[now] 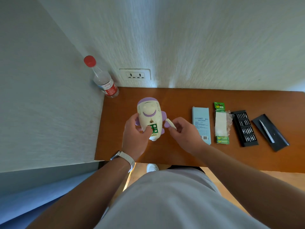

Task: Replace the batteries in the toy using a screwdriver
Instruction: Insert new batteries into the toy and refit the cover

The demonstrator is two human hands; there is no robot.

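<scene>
Glossy plastic toy (149,113), smooth varnished wooden table (181,100), rough textured wallpaper (181,38).

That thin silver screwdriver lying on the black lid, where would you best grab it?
Pinch the screwdriver around its middle, coming down from above. It lies flat and slanted on the black lid, so fingertips probably close best across its narrow width.

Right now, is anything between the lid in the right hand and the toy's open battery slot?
Only air separates the lid and the battery slot of the toy, but the thumb of the left hand overlaps the slot's left edge.
</scene>
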